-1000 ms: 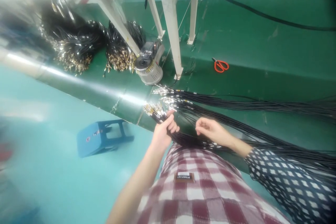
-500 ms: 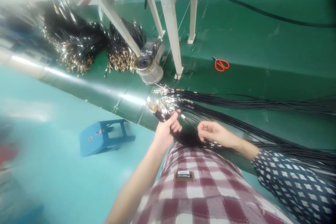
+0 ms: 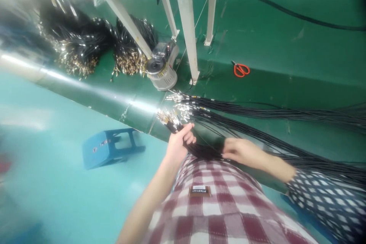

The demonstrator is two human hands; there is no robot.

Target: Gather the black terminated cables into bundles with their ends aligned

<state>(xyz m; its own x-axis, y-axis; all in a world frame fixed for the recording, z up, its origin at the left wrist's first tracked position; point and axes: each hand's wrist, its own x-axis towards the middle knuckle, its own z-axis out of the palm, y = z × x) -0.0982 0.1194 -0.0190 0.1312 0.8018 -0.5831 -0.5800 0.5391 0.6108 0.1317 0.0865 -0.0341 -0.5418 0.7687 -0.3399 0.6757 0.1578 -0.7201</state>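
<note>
My left hand (image 3: 181,141) is wrapped around a bundle of black cables (image 3: 203,151), whose silvery connector ends (image 3: 168,119) stick out past the thumb toward the upper left. To the right, my right hand (image 3: 240,152) pinches at the same cables, its fingertips low over the bundle and slightly blurred. A single thin cable seems to run from the left hand to these fingers. Just beyond my hands, two more bundles of black cables lie along the green table, the farther one (image 3: 257,110) and the nearer one (image 3: 243,131), with their metal ends grouped on the left.
Orange-handled scissors (image 3: 241,70) lie farther back on the green surface (image 3: 286,57). A round grey tape dispenser (image 3: 162,72) stands by a white frame leg (image 3: 187,34). Heaped cables (image 3: 130,49) sit at the left. A blue stool (image 3: 100,148) is on the floor.
My right hand has moved to the right and slightly down, away from the left hand. The left hand keeps its hold on the bundle. The view has shifted slightly.
</note>
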